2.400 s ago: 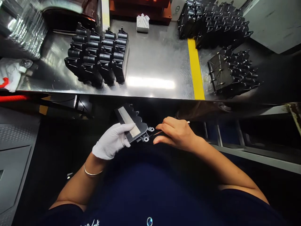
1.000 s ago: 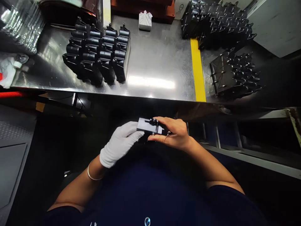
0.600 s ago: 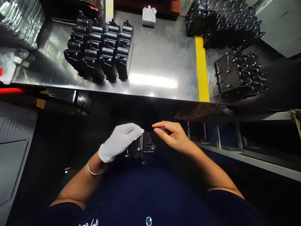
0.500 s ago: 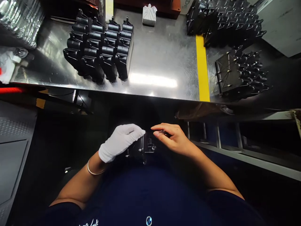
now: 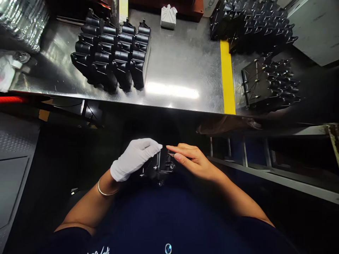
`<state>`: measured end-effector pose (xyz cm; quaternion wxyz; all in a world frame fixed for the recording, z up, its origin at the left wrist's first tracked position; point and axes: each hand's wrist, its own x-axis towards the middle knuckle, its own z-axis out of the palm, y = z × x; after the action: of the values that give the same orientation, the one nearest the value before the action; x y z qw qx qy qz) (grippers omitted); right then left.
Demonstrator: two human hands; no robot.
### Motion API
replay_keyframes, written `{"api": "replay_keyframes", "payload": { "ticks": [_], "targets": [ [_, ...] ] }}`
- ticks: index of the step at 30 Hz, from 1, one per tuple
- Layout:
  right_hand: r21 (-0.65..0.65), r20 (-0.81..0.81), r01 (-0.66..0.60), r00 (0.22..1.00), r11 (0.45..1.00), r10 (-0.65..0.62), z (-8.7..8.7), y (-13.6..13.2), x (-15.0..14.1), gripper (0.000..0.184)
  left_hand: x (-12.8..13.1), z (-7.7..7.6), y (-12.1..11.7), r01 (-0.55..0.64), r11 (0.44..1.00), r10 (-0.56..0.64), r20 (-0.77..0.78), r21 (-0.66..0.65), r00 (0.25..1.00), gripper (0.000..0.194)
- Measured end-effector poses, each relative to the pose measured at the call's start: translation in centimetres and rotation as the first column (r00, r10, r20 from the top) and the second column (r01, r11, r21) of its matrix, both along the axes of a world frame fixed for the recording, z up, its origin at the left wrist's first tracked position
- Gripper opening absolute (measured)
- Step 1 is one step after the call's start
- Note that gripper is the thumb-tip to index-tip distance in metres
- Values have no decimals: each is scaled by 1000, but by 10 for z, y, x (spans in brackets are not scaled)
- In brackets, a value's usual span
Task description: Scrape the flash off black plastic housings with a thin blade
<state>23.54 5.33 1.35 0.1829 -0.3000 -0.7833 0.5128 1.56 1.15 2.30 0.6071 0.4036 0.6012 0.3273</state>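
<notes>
My left hand (image 5: pixel 132 158), in a white glove, is wrapped round a black plastic part (image 5: pixel 160 165) held over my lap below the table edge. The part shows small round metal eyelets on its underside. My bare right hand (image 5: pixel 192 160) lies against the part's right side, fingers together and pointing left, their tips meeting the gloved fingertips on the part's top edge. In this frame I cannot see whether the right fingers pinch anything small.
A steel table (image 5: pixel 174 70) with a yellow stripe (image 5: pixel 227 74) lies ahead. Several black parts (image 5: pixel 113 53) stand in rows at its left. More black parts are piled at the back right (image 5: pixel 251 24) and right (image 5: pixel 270 83). A white cloth bundle (image 5: pixel 168 16) sits at the back.
The part was turned over from its flat side with a silver strip to its eyelet side. My right hand slid left along the part's top edge. Both hands stayed over my lap.
</notes>
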Motion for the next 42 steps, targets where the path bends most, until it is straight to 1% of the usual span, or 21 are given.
{"api": "replay_keyframes", "payload": {
  "ticks": [3, 8, 16, 20, 22, 24, 26, 28, 30, 31, 32, 36, 42],
  "targets": [
    [-66, -32, 18, 999, 998, -20, 1, -1, 1, 34, 1, 0, 1, 1, 1000, -1, -16, -2, 1000, 38],
    [-123, -64, 35, 997, 992, -43, -1, -2, 1, 32, 0, -1, 0, -6, 1000, 6, 0, 5, 1000, 36],
    [-168, -89, 56, 993, 984, -71, -5, 0, -1, 29, 1, -2, 0, -13, 1000, 12, 25, 12, 1000, 34],
    [-247, -84, 53, 994, 967, -76, -4, 1, -4, 26, 2, -3, -2, -4, 1000, 4, 20, 13, 1000, 33],
    [-267, -65, 99, 991, 959, -120, -4, 0, -5, 25, 2, -4, -3, -5, 999, 5, 8, 34, 1000, 33],
    [-252, -44, 187, 978, 950, -204, -4, -1, -6, 26, 2, -4, -4, -24, 997, 25, -12, 76, 1000, 31],
    [-196, -41, 244, 966, 950, -256, -3, -2, -8, 27, 2, -4, -5, -54, 991, 59, -42, 120, 997, 28],
    [-47, -50, 250, 966, 967, -253, -1, -3, -9, 27, 3, -4, -5, -85, 984, 97, -72, 156, 993, 26],
    [132, -59, 258, 966, 957, -252, 1, -3, -12, 25, 4, -4, -6, -108, 976, 128, -98, 187, 987, 23],
    [189, -65, 265, 964, 946, -257, 3, -3, -13, 24, 5, -4, -6, -119, 972, 142, -105, 201, 984, 23],
    [212, -74, 268, 963, 940, -258, 4, -3, -14, 23, 5, -4, -7, -128, 969, 153, -109, 212, 982, 22],
    [163, -100, 239, 969, 957, -225, 5, -4, -18, 23, 5, -5, -9, -138, 963, 167, -107, 233, 980, 21],
    [140, -120, 223, 971, 965, -207, 3, -5, -20, 23, 8, -5, -9, -136, 961, 164, -99, 241, 982, 20]
  ]
}}
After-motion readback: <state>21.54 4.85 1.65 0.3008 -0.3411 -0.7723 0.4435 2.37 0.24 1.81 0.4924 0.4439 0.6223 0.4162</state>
